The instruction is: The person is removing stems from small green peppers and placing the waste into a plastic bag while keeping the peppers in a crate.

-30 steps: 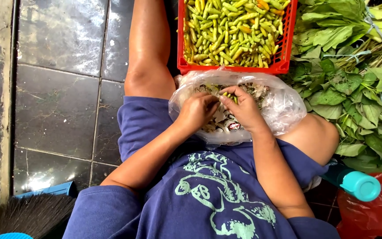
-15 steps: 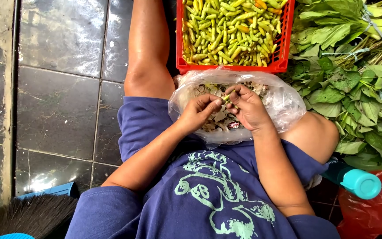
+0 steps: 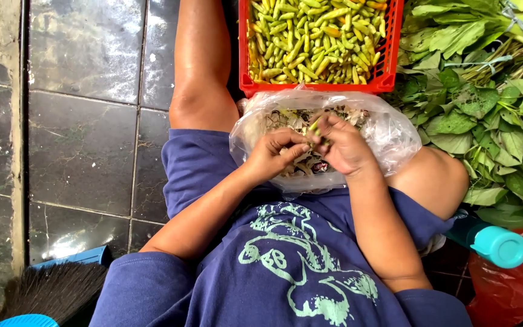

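Both hands, left hand (image 3: 273, 154) and right hand (image 3: 346, 145), pinch a small green chilli (image 3: 314, 126) between their fingertips, directly above the clear plastic bag of trimmed stems (image 3: 382, 130).

Red plastic crate (image 3: 246, 85) of green-yellow chilies (image 3: 316, 39) sitting at top, on dark wet floor tiles (image 3: 86, 145). Leafy greens (image 3: 485, 115) piling at right, some bunches tied. Teal-capped bottle (image 3: 497, 245) lying lower right beside a red plastic bag (image 3: 509, 290). Black broom bristles (image 3: 49, 293) showing bottom left.
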